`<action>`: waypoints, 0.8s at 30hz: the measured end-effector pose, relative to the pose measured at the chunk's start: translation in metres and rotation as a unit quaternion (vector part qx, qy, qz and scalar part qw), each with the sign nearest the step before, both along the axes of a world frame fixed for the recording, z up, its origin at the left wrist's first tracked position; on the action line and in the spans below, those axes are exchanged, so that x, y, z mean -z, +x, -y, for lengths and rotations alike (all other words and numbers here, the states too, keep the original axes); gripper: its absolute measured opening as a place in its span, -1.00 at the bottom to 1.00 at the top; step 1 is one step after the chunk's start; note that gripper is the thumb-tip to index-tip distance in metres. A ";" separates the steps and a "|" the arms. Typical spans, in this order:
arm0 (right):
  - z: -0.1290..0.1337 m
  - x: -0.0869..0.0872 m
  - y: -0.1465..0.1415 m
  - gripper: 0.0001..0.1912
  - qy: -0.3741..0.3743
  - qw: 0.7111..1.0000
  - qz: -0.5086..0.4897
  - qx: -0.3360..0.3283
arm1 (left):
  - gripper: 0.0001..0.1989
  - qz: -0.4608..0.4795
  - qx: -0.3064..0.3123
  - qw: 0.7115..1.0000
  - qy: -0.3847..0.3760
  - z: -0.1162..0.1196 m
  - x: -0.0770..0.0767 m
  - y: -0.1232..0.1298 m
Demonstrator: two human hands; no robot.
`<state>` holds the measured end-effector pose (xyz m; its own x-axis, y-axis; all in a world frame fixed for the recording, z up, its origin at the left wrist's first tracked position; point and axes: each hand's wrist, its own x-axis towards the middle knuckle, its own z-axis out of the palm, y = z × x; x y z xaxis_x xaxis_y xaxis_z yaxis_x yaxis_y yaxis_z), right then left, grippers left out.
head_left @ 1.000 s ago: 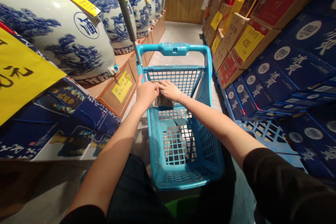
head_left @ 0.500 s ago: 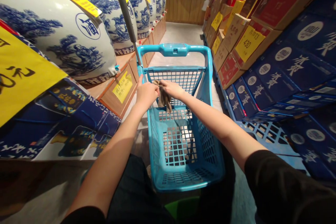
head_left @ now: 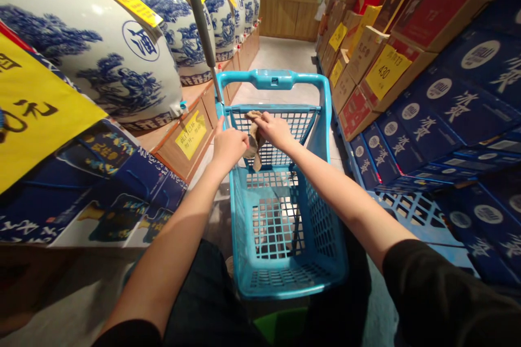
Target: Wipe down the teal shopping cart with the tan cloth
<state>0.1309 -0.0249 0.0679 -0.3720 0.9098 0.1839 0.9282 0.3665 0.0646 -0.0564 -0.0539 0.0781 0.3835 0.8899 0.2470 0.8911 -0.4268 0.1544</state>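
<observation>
Compared with a moment earlier, the crumpled tan cloth (head_left: 254, 141) hangs higher and more twisted, above the mesh of the teal plastic shopping basket (head_left: 272, 79). The right hand (head_left: 275, 131) reaches forward, pinching its top. The left hand (head_left: 229, 147) has its fingers together against the cloth's side; whether they grip it is hidden.
</observation>
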 end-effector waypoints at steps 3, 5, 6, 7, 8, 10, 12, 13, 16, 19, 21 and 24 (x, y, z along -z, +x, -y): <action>-0.006 0.000 0.009 -0.49 0.022 0.999 -0.027 0.011 | -0.63 0.003 0.001 1.000 -0.003 0.000 -0.001 0.001; -0.007 0.004 0.010 -0.49 0.013 0.999 -0.038 0.019 | -0.62 0.006 0.004 1.000 0.004 0.001 0.000 0.001; -0.006 0.007 0.008 -0.49 0.007 0.999 -0.042 0.018 | -0.62 0.005 0.003 1.000 0.008 0.001 0.000 0.000; -0.006 0.008 0.006 -0.48 0.002 0.999 -0.045 0.015 | -0.62 0.003 0.002 1.000 0.009 0.001 0.000 0.000; -0.005 0.009 0.004 -0.47 -0.005 0.999 -0.047 0.011 | -0.61 0.002 0.001 1.000 0.007 0.002 0.000 0.000; -0.004 0.009 0.000 -0.44 -0.027 0.998 -0.050 0.017 | -0.62 0.005 0.002 1.000 0.002 0.002 0.000 -0.001; -0.004 0.006 -0.001 -0.45 -0.050 0.996 -0.060 0.049 | -0.62 0.011 0.003 1.000 0.000 0.002 0.000 -0.001; -0.005 0.005 -0.001 -0.46 -0.054 0.994 -0.072 0.066 | -0.62 0.013 0.002 1.000 0.001 0.002 0.000 -0.002; -0.011 0.004 0.005 -0.47 -0.028 0.989 -0.128 0.074 | -0.63 0.013 -0.001 1.000 0.001 0.001 0.000 -0.001; -0.015 0.008 0.009 -0.48 0.005 0.984 -0.176 0.026 | -0.63 0.009 0.000 1.000 0.000 0.001 0.000 -0.001; -0.014 0.012 0.006 -0.49 -0.014 0.986 -0.165 0.011 | -0.61 0.007 0.004 1.000 0.004 0.001 0.000 -0.001; -0.010 0.018 -0.003 -0.51 -0.103 0.989 -0.102 0.012 | -0.61 0.005 0.001 1.000 0.007 0.002 0.000 -0.001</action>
<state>0.1282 -0.0154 0.0502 -0.3247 0.9437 0.0633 0.9225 0.3307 -0.1991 -0.0574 -0.0557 0.0784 0.3831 0.8854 0.2632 0.8883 -0.4313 0.1578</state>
